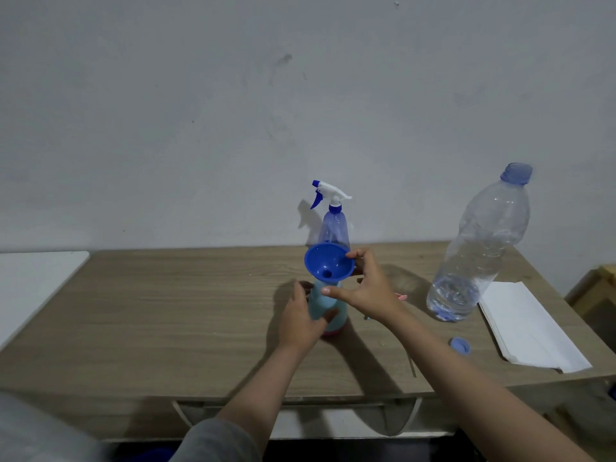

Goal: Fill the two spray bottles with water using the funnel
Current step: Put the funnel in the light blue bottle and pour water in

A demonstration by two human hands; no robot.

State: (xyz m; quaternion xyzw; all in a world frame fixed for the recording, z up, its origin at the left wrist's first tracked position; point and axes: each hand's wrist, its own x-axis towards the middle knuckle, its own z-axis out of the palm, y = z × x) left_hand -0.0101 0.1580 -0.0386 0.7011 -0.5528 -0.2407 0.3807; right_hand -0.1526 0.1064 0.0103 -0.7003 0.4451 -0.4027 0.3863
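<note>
Left hand [301,320] wrapping round light-blue spray bottle [323,303] w/ pink base, fingers curled on its left side, thumb crossing the front; bottle standing upright mid-table, no spray head on it. Blue funnel [329,263] sitting in its neck, spout down, bowl tilting slightly toward the near side. Right hand [368,288] pinching funnel rim at the right edge w/ fingertips, thumb stretching left across the bottle's shoulder; hand otherwise half open.

Second spray bottle [333,225], clear blue w/ white-and-blue trigger head on, standing just behind the funnel at the far edge by the wall. Large clear water bottle [480,248] standing right of the hands, uncapped, water sitting low in it. Its blue cap [460,345] lying on wooden table [166,311], nearer than the water bottle. White paper stack [530,328] lying at far right, beside cap. Small pink item showing behind right wrist, mostly hidden, can't tell what.
</note>
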